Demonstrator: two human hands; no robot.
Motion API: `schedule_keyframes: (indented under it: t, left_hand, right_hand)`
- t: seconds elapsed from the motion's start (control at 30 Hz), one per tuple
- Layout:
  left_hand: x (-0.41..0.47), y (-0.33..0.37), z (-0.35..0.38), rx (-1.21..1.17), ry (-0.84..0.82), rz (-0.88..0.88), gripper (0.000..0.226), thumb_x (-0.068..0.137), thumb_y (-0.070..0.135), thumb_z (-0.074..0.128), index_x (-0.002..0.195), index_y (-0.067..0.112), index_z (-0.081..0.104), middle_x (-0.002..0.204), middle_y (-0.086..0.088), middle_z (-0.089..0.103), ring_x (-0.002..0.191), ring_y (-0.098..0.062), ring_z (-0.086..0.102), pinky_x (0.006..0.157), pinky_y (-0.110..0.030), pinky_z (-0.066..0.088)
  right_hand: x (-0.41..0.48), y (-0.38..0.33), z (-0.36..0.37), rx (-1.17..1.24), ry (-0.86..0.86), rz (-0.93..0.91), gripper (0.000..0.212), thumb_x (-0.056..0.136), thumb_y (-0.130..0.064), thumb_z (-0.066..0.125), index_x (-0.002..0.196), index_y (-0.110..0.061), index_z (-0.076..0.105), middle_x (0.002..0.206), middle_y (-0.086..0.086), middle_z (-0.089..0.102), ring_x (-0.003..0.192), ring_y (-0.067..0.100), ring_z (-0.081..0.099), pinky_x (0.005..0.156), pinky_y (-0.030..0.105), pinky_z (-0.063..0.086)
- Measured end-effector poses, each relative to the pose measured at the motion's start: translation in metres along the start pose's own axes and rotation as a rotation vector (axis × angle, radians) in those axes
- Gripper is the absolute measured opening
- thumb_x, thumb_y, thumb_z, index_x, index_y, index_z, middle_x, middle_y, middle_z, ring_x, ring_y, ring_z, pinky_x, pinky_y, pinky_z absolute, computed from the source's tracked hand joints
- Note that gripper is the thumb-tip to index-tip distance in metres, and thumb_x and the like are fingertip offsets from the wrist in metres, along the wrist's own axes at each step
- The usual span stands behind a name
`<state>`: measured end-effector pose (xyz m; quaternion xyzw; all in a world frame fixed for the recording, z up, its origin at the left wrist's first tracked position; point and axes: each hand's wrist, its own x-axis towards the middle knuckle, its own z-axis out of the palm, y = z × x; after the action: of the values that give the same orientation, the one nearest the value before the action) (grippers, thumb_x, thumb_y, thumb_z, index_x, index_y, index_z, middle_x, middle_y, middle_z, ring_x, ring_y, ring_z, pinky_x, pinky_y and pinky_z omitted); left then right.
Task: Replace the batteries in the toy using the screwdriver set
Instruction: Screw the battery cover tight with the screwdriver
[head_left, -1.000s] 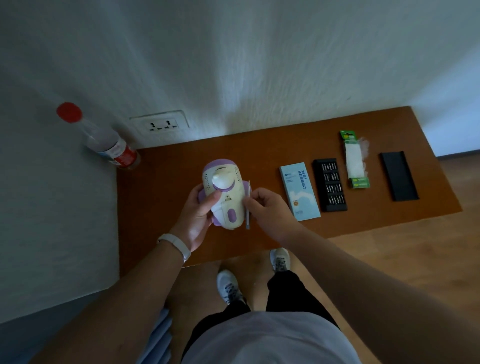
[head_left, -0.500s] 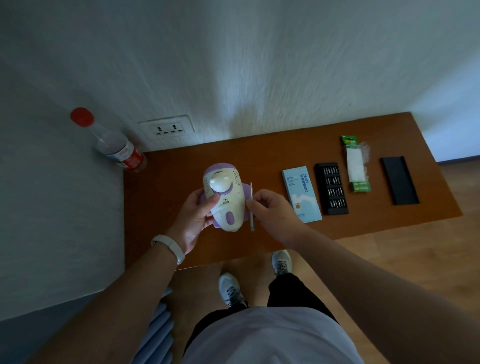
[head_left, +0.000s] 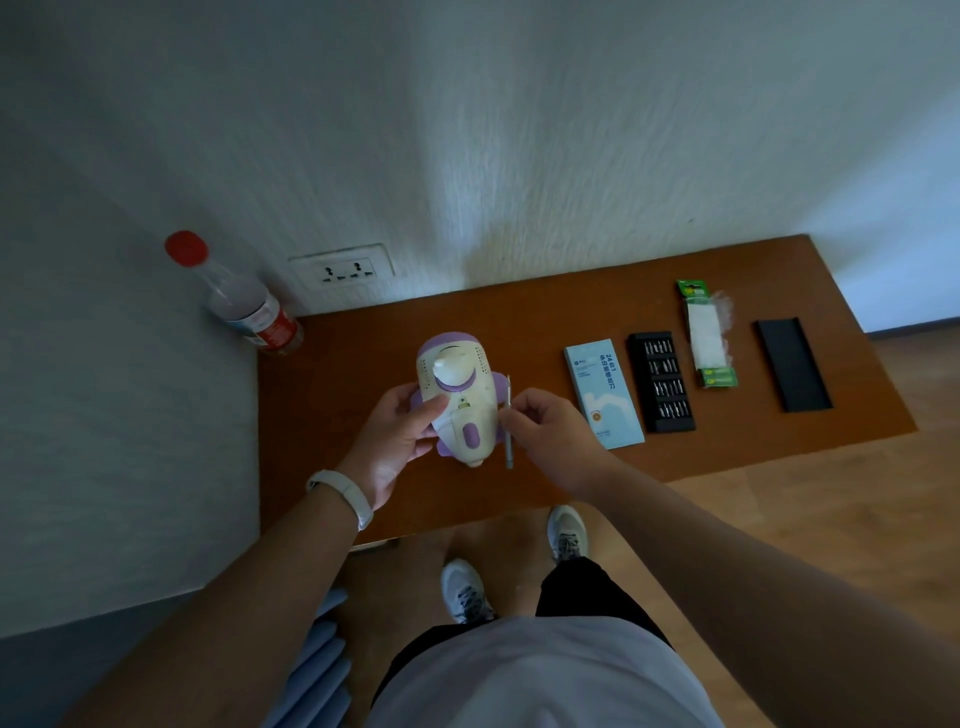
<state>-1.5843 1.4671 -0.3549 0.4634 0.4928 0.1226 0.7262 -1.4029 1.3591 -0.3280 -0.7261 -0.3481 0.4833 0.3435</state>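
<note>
Left fingers grip toy; right fingers pinch screwdriver

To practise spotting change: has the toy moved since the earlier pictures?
No. The toy, gripped by the left hand, keeps about the same gap to the left of the blue box on the table as before.

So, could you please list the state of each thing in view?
toy, held in left hand
screwdriver, pinched by right hand
bit tray, uncovered, bits showing
black lid, off, flat on table
battery pack, flat on table
bottle, capped, standing
blue box, closed, flat
</note>
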Motion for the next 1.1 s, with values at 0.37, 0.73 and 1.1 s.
schedule_keyframes:
  t: [0.37, 0.73, 1.1]
  left_hand:
    - [-0.023, 0.014, -0.001, 0.24, 0.187, 0.021, 0.046, 0.095, 0.038, 0.062, 0.137, 0.022, 0.048, 0.126, 0.004, 0.057, 0.118, -0.017, 0.054, 0.097, -0.036, 0.046]
    - [-0.09, 0.038, 0.03, 0.511, 0.261, 0.497, 0.013, 0.095, 0.02, 0.063, 0.106, 0.027, 0.063, 0.101, 0.01, 0.061, 0.092, -0.004, 0.06, 0.07, -0.014, 0.052]
    - [-0.094, 0.05, 0.058, 0.43, -0.021, 0.588, 0.007, 0.09, 0.028, 0.068, 0.093, 0.034, 0.065, 0.085, 0.004, 0.072, 0.081, -0.01, 0.067, 0.071, -0.023, 0.058]
  right_hand:
    - [-0.016, -0.018, -0.002, -0.002, 0.027, -0.029, 0.019, 0.097, -0.033, 0.057, 0.082, -0.021, 0.059, 0.068, -0.003, 0.053, 0.06, 0.008, 0.046, 0.053, 0.022, 0.04]
    - [-0.053, -0.057, -0.004, 0.064, 0.015, -0.159, 0.017, 0.097, -0.026, 0.058, 0.083, -0.017, 0.06, 0.072, 0.004, 0.066, 0.064, 0.01, 0.059, 0.064, 0.027, 0.05]
    - [-0.08, -0.074, -0.013, 0.152, 0.12, -0.205, 0.014, 0.093, -0.019, 0.063, 0.083, -0.009, 0.062, 0.068, 0.005, 0.068, 0.062, 0.011, 0.063, 0.064, 0.025, 0.053]
